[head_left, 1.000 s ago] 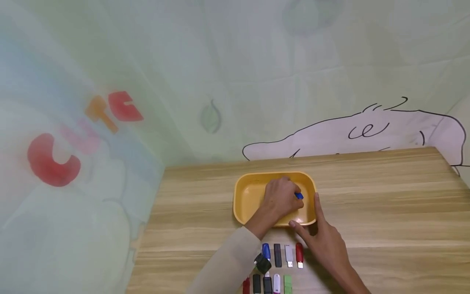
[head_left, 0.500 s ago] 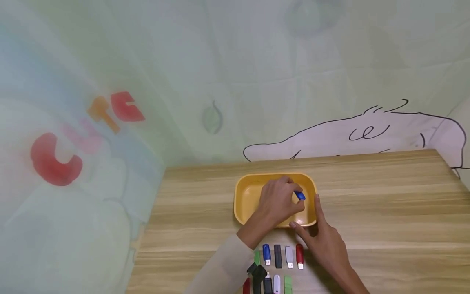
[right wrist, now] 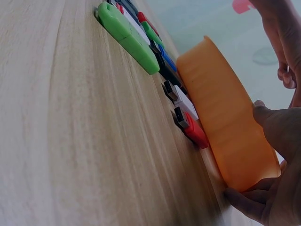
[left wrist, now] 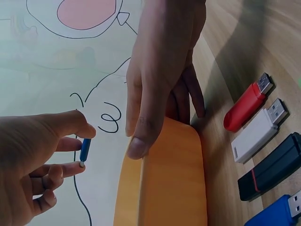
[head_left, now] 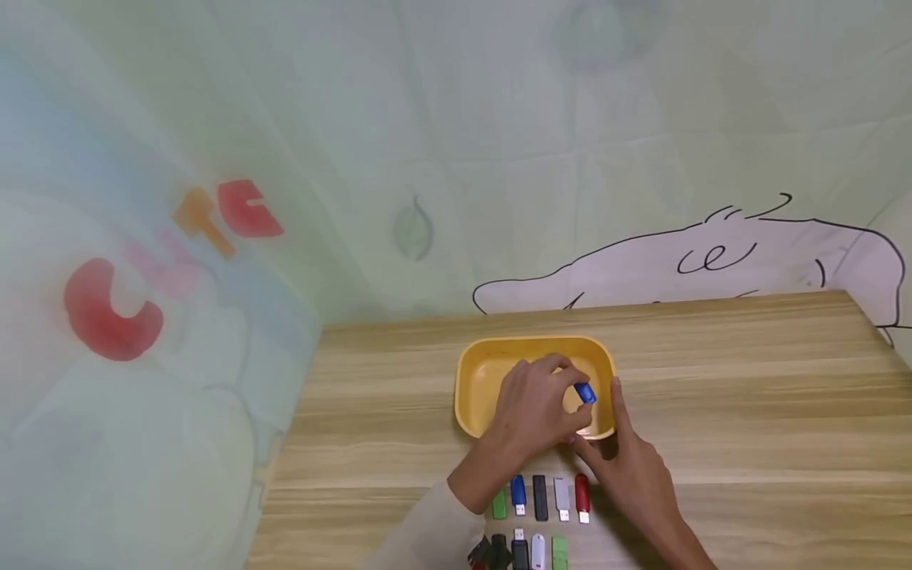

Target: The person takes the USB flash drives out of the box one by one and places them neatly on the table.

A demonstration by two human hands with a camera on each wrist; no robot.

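My left hand [head_left: 530, 408] pinches a small blue USB stick [head_left: 585, 393] between thumb and fingertips, over the right part of a yellow plastic basin [head_left: 461, 396]. The left wrist view shows this stick [left wrist: 85, 149] raised above the basin's rim. At the basin's near right corner, my right hand [head_left: 636, 471] grips it, the thumb at the front rim and the other fingers along the right side. The left hand covers much of the basin's inside.
Two rows of USB sticks lie on the wooden table [head_left: 748, 412] before the basin. The far row includes a red stick [head_left: 583, 495], a grey one [head_left: 562, 495] and a blue one [head_left: 518, 492]. A printed cloth [head_left: 499, 158] hangs behind the table.
My left hand has drawn back slightly toward me with the blue USB stick, which shows more fully. The left sleeve has shifted, uncovering a green stick. The right hand stays on the basin.
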